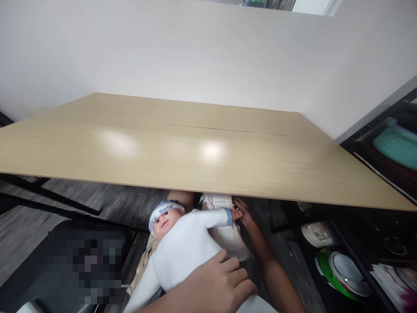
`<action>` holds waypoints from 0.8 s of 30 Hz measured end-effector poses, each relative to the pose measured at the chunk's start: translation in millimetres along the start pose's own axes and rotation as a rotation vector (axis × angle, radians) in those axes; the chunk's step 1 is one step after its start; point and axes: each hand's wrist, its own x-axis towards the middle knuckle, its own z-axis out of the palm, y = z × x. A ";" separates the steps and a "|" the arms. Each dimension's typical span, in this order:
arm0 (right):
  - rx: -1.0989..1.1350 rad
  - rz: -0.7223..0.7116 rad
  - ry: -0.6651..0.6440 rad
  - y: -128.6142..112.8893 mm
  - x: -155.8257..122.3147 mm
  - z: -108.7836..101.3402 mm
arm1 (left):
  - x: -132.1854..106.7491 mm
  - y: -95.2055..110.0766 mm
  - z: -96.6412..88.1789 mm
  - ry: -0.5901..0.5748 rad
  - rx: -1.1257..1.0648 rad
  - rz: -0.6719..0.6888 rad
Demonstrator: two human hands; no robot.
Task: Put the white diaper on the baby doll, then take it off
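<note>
A baby doll (pixel 185 248) in white clothes and a blue-and-white cap lies tilted on its back over the lap, its head toward the table. Across its lower body rests my left hand (pixel 228 278), fingers curled over the white cloth and holding the doll. My right hand (pixel 243 211) reaches past the doll's outstretched arm, at the edge of a white diaper (pixel 231 241). It seems to grip the diaper's side, though its fingers are partly hidden by the doll's hand and the table edge. The diaper's middle is covered by the doll's sleeve.
A wooden table (pixel 195 161) spans the view just above the doll, against a white wall. At left is a dark seat or case (pixel 65 252) with a blurred patch. On the right stand a black shelf with a glass-lidded pot (pixel 348 274) and a teal container (pixel 397 143).
</note>
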 end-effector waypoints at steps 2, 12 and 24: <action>-0.005 0.036 0.030 0.1 3.6 -6.3 | 0.8 0.5 -2.2 0.001 -0.008 -0.003; -0.160 -0.038 0.163 -12.3 -24.8 -32.5 | -2.2 0.5 4.3 0.038 0.008 0.021; -0.647 -0.457 -0.221 -130.5 -129.3 21.3 | -6.8 3.7 5.0 0.097 0.030 0.040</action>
